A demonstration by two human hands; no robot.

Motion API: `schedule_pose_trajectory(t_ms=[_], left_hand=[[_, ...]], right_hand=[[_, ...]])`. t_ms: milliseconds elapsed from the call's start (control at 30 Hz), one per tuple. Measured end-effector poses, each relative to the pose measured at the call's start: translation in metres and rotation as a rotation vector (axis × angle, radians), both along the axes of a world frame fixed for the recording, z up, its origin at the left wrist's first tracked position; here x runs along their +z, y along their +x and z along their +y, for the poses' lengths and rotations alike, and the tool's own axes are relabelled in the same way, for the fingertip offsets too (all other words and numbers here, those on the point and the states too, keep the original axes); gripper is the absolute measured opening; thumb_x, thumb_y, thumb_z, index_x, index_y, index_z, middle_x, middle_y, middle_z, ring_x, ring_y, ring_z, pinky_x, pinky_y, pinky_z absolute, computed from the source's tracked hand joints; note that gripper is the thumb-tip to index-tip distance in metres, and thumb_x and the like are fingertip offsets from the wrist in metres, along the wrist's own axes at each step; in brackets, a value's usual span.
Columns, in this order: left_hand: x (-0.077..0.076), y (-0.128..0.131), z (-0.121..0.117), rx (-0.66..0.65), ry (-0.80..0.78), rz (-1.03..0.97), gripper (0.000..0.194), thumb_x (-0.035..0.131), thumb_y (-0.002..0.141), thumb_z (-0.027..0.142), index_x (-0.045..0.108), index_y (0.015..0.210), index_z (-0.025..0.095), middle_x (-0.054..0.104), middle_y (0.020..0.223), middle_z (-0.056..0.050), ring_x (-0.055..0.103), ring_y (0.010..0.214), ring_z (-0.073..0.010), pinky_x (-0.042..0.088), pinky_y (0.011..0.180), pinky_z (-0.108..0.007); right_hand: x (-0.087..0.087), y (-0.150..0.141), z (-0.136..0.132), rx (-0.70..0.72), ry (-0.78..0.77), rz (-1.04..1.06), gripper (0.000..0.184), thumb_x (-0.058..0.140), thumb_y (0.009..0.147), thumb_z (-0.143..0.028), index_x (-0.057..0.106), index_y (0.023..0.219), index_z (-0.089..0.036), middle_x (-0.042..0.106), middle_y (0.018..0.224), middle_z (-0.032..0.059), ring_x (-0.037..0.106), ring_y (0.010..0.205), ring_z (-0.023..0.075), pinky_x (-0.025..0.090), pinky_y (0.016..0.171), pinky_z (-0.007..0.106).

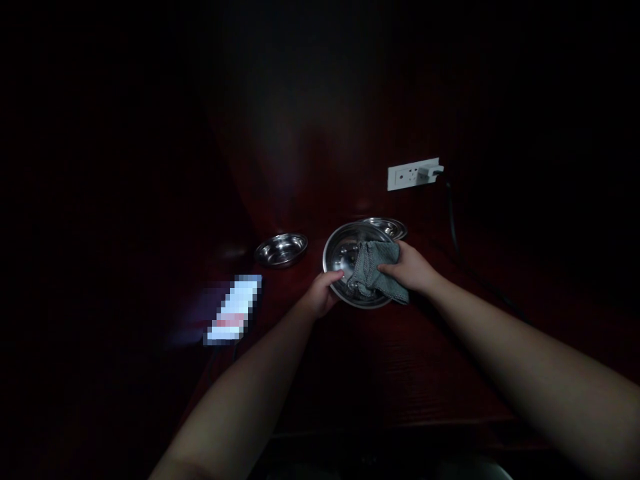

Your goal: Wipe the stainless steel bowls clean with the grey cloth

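Note:
A shiny metal bowl (341, 252) is held up over the dark red table, tilted so that its inside faces me. My left hand (324, 293) grips its lower left rim, thumb over the edge and fingers hidden beneath. On the right side, my right hand (407, 268) is closed on a grey-green cloth (377, 270), which is bunched against the inside of the bowl and hangs over its right rim. Behind the held bowl sits another metal dish (393, 228), partly covered by it. A third metal bowl (283, 251) stands apart on the left.
A lit, blurred-out screen (234, 310) lies at the left of the table (370, 373). On the back wall is a white socket panel (413, 175) with a plug in it, and a dark cable (453, 220) runs down to the right. The surroundings are very dark.

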State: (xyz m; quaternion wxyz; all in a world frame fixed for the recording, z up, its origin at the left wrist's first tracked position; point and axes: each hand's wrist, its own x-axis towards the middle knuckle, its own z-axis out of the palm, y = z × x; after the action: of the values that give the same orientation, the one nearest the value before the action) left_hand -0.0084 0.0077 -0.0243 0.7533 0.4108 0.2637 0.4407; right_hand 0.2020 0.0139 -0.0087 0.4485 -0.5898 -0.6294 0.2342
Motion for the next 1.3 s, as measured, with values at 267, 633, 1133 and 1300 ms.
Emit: schedule_pose_trajectory(t_ms=[267, 633, 1133, 1300], left_hand=[[0.0013, -0.0016, -0.0007, -0.027, 0.016, 0.023, 0.033, 0.063, 0.064, 0.028, 0.065, 0.091, 0.01, 0.07, 0.083, -0.011, 0.062, 0.097, -0.0289, 0.041, 0.093, -0.044], [0.0019, -0.0006, -0.0021, -0.034, 0.003, 0.034, 0.031, 0.062, 0.066, 0.031, 0.066, 0.089, 0.009, 0.07, 0.082, -0.011, 0.062, 0.096, -0.0283, 0.041, 0.094, -0.044], [0.0014, 0.0005, -0.0021, -0.032, 0.003, 0.02, 0.033, 0.064, 0.064, 0.032, 0.066, 0.088, 0.01, 0.071, 0.081, -0.01, 0.062, 0.096, -0.028, 0.04, 0.094, -0.044], [0.0018, 0.0005, -0.0013, -0.035, -0.002, 0.02, 0.033, 0.064, 0.064, 0.032, 0.065, 0.088, 0.01, 0.07, 0.082, -0.01, 0.062, 0.096, -0.0279, 0.04, 0.094, -0.044]], right_hand=[[0.0095, -0.0026, -0.0087, -0.039, 0.01, -0.102, 0.041, 0.062, 0.07, -0.018, 0.053, 0.11, -0.013, 0.065, 0.103, 0.0109, 0.063, 0.089, 0.0198, 0.049, 0.083, 0.035], [0.0087, -0.0018, -0.0071, -0.058, 0.006, -0.157, 0.034, 0.057, 0.074, -0.023, 0.056, 0.107, -0.014, 0.066, 0.098, 0.0096, 0.063, 0.085, 0.019, 0.049, 0.079, 0.032], [0.0081, -0.0019, -0.0076, -0.046, 0.008, -0.123, 0.041, 0.061, 0.071, -0.019, 0.055, 0.111, -0.013, 0.065, 0.104, 0.0111, 0.062, 0.09, 0.02, 0.048, 0.084, 0.035], [0.0087, -0.0016, -0.0078, -0.051, 0.004, -0.126, 0.039, 0.06, 0.072, -0.019, 0.055, 0.109, -0.012, 0.065, 0.103, 0.0115, 0.063, 0.088, 0.0206, 0.049, 0.082, 0.035]])
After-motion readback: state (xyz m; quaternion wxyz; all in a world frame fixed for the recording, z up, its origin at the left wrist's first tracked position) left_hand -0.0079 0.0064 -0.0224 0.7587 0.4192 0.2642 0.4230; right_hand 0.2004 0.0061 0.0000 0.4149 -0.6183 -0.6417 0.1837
